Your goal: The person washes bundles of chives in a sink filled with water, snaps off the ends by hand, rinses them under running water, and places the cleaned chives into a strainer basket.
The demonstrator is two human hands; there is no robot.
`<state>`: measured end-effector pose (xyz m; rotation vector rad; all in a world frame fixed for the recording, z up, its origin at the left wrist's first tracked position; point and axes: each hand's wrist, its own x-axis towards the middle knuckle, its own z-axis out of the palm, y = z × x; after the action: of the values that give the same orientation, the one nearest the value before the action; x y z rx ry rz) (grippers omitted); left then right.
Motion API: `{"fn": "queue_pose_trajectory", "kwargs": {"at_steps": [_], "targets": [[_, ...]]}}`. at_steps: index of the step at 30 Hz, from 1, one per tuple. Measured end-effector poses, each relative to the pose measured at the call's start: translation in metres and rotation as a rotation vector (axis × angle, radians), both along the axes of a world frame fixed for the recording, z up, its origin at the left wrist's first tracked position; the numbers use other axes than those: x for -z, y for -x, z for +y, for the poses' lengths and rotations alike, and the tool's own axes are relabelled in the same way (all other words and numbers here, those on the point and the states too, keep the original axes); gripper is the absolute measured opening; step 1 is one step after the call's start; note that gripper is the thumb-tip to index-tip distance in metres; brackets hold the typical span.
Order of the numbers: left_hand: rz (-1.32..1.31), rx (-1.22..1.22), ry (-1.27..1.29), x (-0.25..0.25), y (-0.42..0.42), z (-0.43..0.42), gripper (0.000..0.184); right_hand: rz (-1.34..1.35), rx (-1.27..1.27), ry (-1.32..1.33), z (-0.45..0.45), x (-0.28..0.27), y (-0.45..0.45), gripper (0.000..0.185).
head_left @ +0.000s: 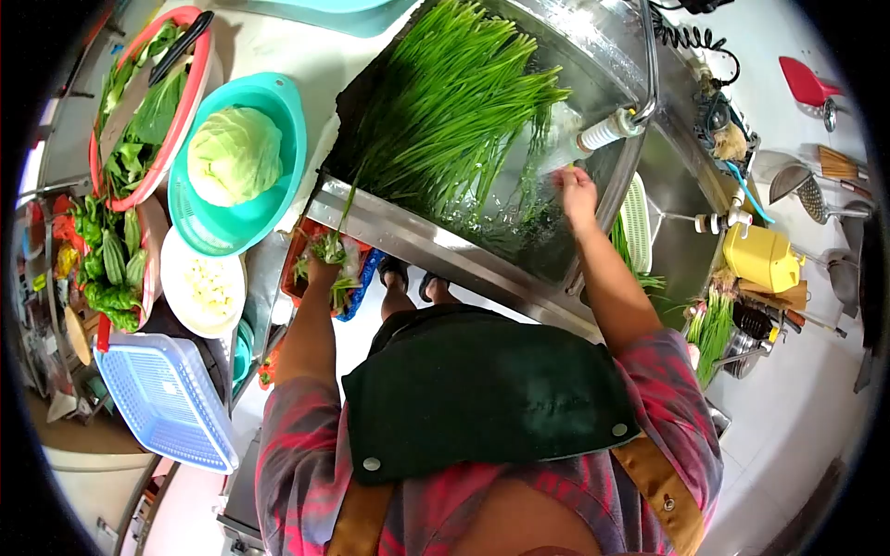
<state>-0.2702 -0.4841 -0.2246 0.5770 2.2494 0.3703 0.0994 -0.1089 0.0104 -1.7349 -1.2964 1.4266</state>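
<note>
Long, thin green stalks [454, 102] lie in the stainless-steel sink [417, 232], which contains runoff. My right fingers [569, 176] are together near the white ribbed tap nozzle [603, 132]. My left hand [323, 271] is at the red plastic bin [293, 276], positioned to catch scraps; its grip I cannot tell.

You have a pale, glossy wall [788, 37] on your right, hung with utensils, and a light tiled floor [746, 445] below it. Bright light washes over your white tabletop [278, 42], and crowded shelves [42, 306] stand at far left.
</note>
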Motion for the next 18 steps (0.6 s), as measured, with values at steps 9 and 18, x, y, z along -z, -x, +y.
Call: {"fn": "queue_pose_trajectory", "kwargs": {"at_steps": [9, 18], "targets": [[0.301, 0.291, -0.030, 0.053, 0.022, -0.045, 0.074, 0.284, 0.039, 0.441, 0.007, 0.023, 0.071, 0.029], [-0.342, 0.635, 0.224, -0.203, -0.033, 0.049, 0.026, -0.015, -0.204, 0.345, -0.004, -0.015, 0.013, 0.016]]}}
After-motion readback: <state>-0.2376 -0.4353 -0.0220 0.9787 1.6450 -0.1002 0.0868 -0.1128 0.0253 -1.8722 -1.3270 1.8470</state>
